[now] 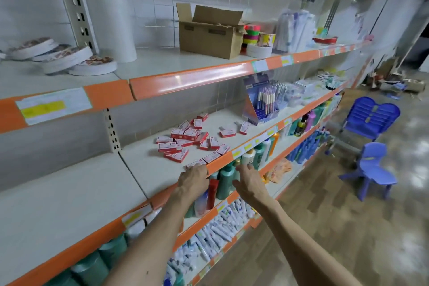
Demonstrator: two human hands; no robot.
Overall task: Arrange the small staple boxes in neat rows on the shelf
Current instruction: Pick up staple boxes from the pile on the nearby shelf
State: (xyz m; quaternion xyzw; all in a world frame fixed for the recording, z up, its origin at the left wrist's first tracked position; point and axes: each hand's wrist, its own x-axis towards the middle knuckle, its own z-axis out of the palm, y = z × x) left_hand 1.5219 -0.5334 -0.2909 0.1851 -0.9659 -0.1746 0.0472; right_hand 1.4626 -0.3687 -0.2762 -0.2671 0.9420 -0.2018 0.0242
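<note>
Staple boxes (183,141) — red with white labels — lie scattered on the shelf (148,169) just behind its orange lip (220,162), as your head camera shows them. From your hands they lie ahead and a little upward, past the lip. Their long axes point every way, and few run parallel to the lip. Your left hand (193,177) is the nearer one. It sits at the lip with its fingers bent over the box closest to the lip, touching it, though you cannot tell from here whether it pinches it. Your right hand (249,181) hangs below the lip, in front of the bottles (226,181) on the tier beneath, fingers straight and loosely spread, holding nothing. By count there are roughly eighteen boxes — about sixteen in the heap and strung along the lip, inexact because they overlap, plus two lying apart behind the lip to the right. No row exists yet, in my judgement. The next move calls for squaring each long axis to the lip, starting with the box under your left fingers.
</note>
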